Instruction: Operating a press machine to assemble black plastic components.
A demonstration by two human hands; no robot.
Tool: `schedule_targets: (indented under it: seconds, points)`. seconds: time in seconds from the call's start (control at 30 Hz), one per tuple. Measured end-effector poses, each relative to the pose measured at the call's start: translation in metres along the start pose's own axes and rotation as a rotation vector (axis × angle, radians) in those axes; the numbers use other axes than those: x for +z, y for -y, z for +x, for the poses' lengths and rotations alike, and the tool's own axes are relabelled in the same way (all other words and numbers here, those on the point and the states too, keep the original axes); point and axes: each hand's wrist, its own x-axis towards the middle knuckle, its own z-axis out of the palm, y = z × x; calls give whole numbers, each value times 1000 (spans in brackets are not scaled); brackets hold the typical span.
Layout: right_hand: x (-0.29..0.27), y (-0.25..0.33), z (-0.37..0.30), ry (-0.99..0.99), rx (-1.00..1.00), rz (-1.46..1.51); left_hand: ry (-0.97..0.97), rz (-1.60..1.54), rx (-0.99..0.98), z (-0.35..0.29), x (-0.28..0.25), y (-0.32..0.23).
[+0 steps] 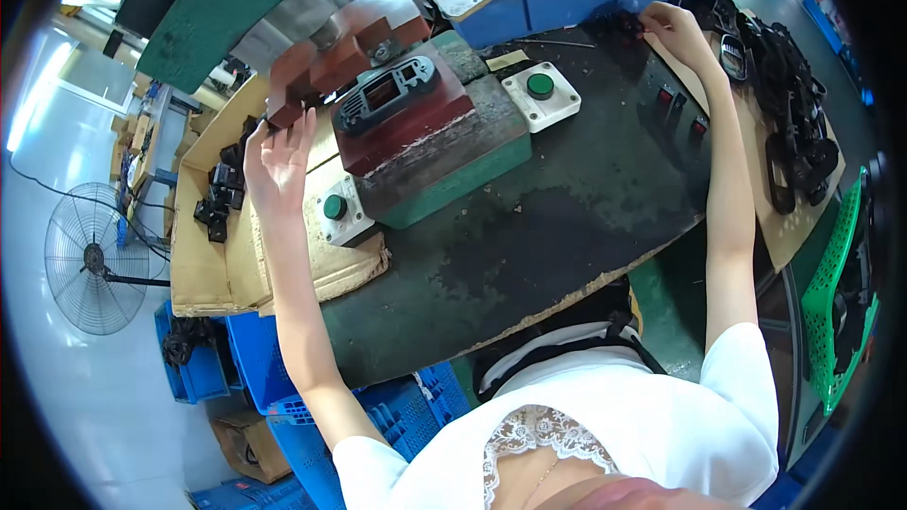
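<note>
My left hand (280, 168) is raised at the left of the press, palm showing and fingers stretched out. Its fingertips are by the reddish-brown press block (288, 85); whether they touch it I cannot tell. A grey plastic housing with cut-out windows (389, 93) lies on the dark red fixture (406, 137) under the press head. At the far right my right hand (678, 36) reaches to a heap of small dark parts (619, 26). Its fingers are bent and pinched together; anything between them is too small to make out.
Two green push buttons on white boxes (541, 87) flank the fixture. A blue bin (567, 8) stands behind the bench. Small red-and-black parts (666, 96) lie at right, beside cardboard with black parts (798, 123). A cardboard box (203, 269) with black pieces is at left.
</note>
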Motion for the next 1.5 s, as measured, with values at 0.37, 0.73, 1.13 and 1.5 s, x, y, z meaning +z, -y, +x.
schedule_targets:
  seconds: [0.37,0.73,1.13,1.5]
  points:
    - [31,8,-7,57,-249,-271,160,658,35,-17,8,8]
    - [32,12,-2,141,-136,-203,217,1193,332,-17,42,44]
    - [66,126,-14,141,-242,334,455,1754,687,11,36,58]
    - [137,218,25,234,-668,466,544,1818,583,-1,39,47]
